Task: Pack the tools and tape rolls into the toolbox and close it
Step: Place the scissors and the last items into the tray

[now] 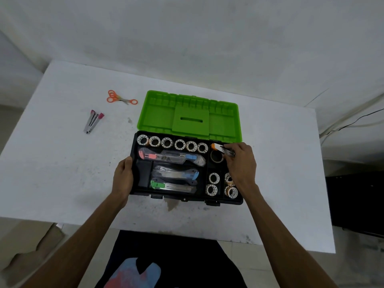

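A black toolbox (pixel 145 192) lies open on the white table, its green lid (pixel 153 117) tilted back. Several small white tape rolls (pixel 172 143) fill the back row, and more stand at the front right (pixel 214 183). Several utility knives (pixel 172 157) lie in the middle compartments. My left hand (pixel 123 176) grips the box's left edge. My right hand (pixel 241 165) holds an orange-tipped stapler (pixel 220 148) over the back right compartment, just above a brown tape roll (pixel 216 157). Orange scissors (pixel 121 98) and two pink-tipped staplers (pixel 93 121) lie on the table at the left.
The white table (pixel 280 163) ends at a wall behind and drops off close to my body. A dark object (pixel 357 202) and cables (pixel 353 121) are off the table's right side. A brownish stain (pixel 171 204) marks the table in front of the box.
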